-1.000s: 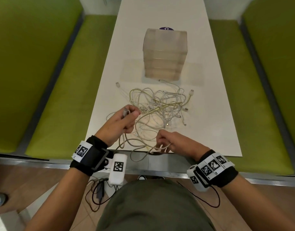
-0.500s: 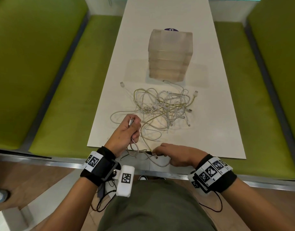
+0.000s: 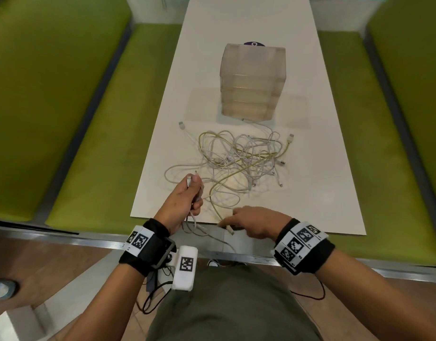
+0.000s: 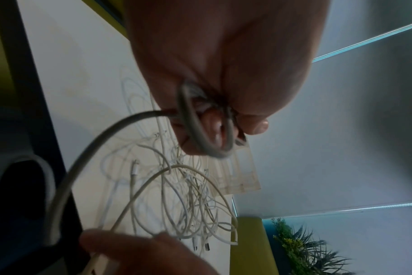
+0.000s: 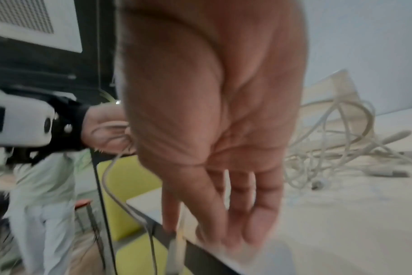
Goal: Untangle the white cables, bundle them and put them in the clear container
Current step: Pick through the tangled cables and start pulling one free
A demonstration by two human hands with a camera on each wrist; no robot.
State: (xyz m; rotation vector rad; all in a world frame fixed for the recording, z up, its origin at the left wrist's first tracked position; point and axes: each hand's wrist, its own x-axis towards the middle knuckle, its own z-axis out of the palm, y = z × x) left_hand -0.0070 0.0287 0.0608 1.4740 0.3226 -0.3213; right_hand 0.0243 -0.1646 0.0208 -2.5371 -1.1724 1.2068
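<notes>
While the left hand [image 3: 185,203] gripped a coiled white cable [image 4: 201,126] and the right hand [image 3: 255,222] lay flat-fingered at the table edge [image 3: 162,216], feeding slack slowly from the tangle [image 3: 241,158] before the clear container [image 3: 252,80] seemed wisest.

The cable heap [image 3: 241,161] lies on the surface [image 3: 310,193] just beyond the fingers [image 3: 197,185] of both hands; the container [image 3: 252,80] stands behind the heap
</notes>
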